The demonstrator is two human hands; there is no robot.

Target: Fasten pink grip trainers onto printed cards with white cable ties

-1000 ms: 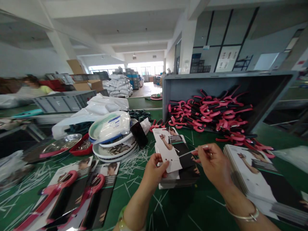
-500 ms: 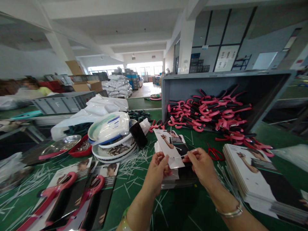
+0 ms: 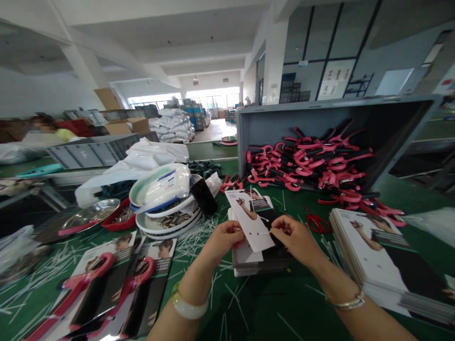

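Observation:
A printed backing card point(image 3: 253, 222), white and black with a photo and small punched holes, lies slanted on a stack of similar cards point(image 3: 249, 271). At its left edge my left hand point(image 3: 223, 240) is closed in a pinch, with a thin white strip, apparently a tie, showing between the fingers. My right hand point(image 3: 293, 239) pinches the end of a thin white tie point(image 3: 265, 232) at the card's right edge, near the holes. Another white tie point(image 3: 261, 217) stands out of the card higher up. The fingertips partly hide what each hand grips.
A grey crate point(image 3: 245, 142) on its side spills pink-and-black clamps point(image 3: 309, 161). Red scissors point(image 3: 317, 223) and a tall card stack point(image 3: 373, 251) are at right. Left are carded clamps point(image 3: 92, 293), loose white ties point(image 3: 195, 237), bowls point(image 3: 170, 229) and a phone point(image 3: 204, 198).
My left hand has drawn left, off the card's face, and my right hand has shifted slightly. The card now rests lower on the stack with its holes exposed.

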